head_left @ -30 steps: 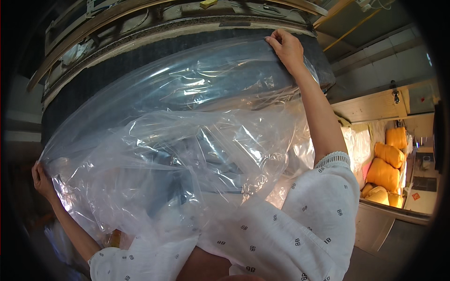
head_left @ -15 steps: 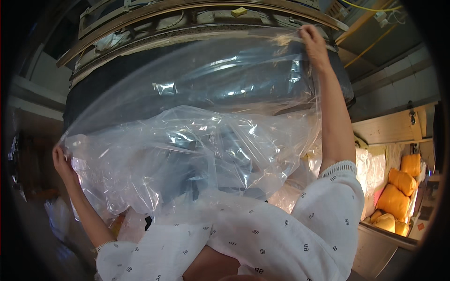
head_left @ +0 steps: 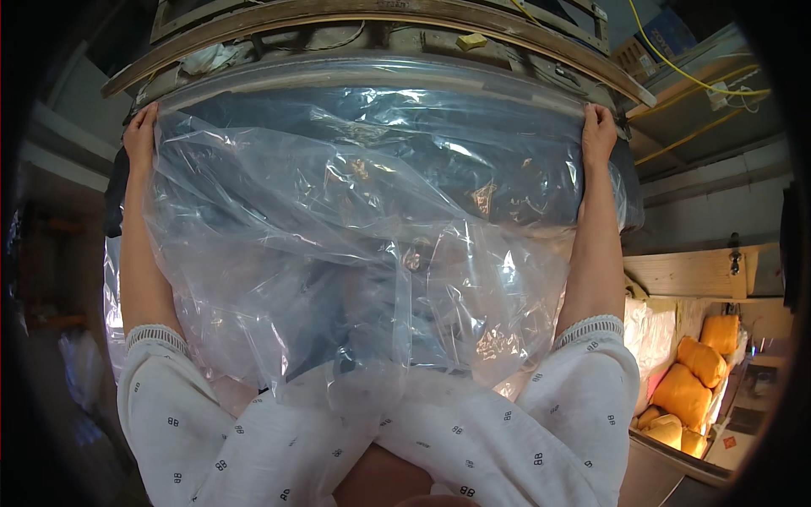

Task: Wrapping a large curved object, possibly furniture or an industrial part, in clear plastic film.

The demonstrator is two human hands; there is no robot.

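Observation:
A wide clear plastic sheet (head_left: pixel 363 220) hangs between my arms, its top edge pulled straight along the far side of a dark padded surface (head_left: pixel 108 198). My left hand (head_left: pixel 141 133) pinches the sheet's upper left corner. At the opposite end my right hand (head_left: pixel 599 133) grips the upper right corner, level with the left one. Through the crinkled film the dark surface shows. The lower part of the sheet falls in folds towards my body and covers what lies beneath.
A long wooden bar (head_left: pixel 372 19) runs across the back, behind the worktable's far edge. On the ledge lie a small yellow block (head_left: pixel 471 40) and crumpled white plastic (head_left: pixel 211 57). Yellow cables (head_left: pixel 676 68) hang at the upper right. Orange bundles (head_left: pixel 683 384) are stacked at the right.
My left hand has moved up and away from me with its corner, and the right has come slightly lower. The sheet's edge, slanted before, now lies straight along the far side.

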